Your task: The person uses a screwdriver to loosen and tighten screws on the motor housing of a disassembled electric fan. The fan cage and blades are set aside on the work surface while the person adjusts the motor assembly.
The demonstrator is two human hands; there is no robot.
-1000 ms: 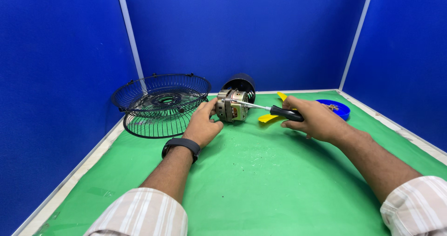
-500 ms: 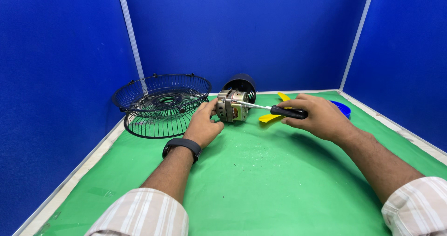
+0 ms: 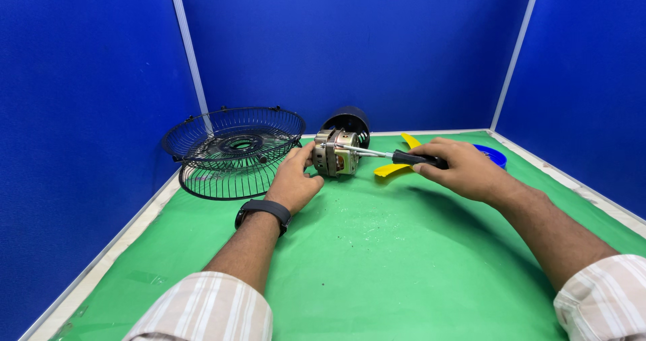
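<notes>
Blue partition walls enclose a green mat [image 3: 377,260]. Toward its far middle lies a small fan motor [image 3: 336,154], bare metal with copper windings. The left hand [image 3: 294,179] curls against its near left side, steadying it. The right hand [image 3: 461,169] grips a black-handled screwdriver [image 3: 390,156], tip at the motor. The motor looks dense, rigid and heavy for its size; its metal frame seems the safest hold, not the windings. Black wire fan guards [image 3: 232,149] sit left.
</notes>
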